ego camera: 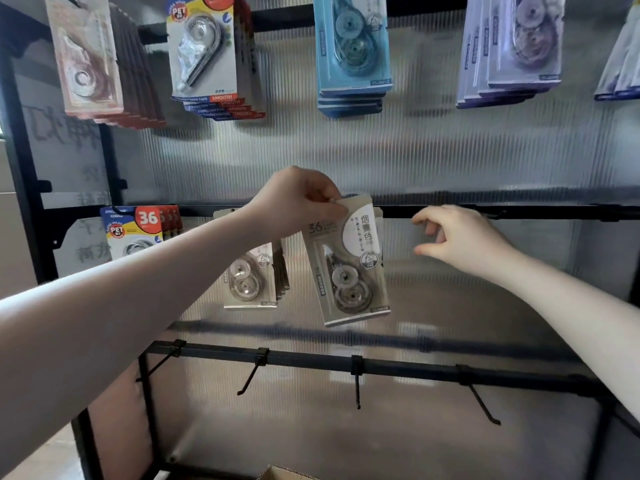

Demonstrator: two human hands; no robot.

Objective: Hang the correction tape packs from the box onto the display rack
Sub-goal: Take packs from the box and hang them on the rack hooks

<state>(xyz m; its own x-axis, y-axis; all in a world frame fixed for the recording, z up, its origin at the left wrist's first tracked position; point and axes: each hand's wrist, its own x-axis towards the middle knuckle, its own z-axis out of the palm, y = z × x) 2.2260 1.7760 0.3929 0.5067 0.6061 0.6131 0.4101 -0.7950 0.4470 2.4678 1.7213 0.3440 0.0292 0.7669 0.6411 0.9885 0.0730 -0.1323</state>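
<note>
— While the left hand point(298, 199) pinches the grey pack point(346, 261) by its top edge, where does the pack sit?

— Mid-frame, tilted, its top right at the middle rail point(519, 212). Whether its hole is on a hook yet, I cannot tell; the fingers hide it.

— And the right hand point(460, 240)?

— Just right of the pack, apart from it, fingers loosely curled, holding nothing.

— How would you finish well?

— Square the pack up, find the hook tip with the hole, slide it straight back. The free hand could steady the lower edge so it doesn't swing.

— What's around it?

— Matching grey packs point(251, 278) hang just left, red-and-blue packs point(135, 230) further left. Lower down, bare hooks point(356, 386). The box point(277, 472) peeks in at the bottom edge.
</note>
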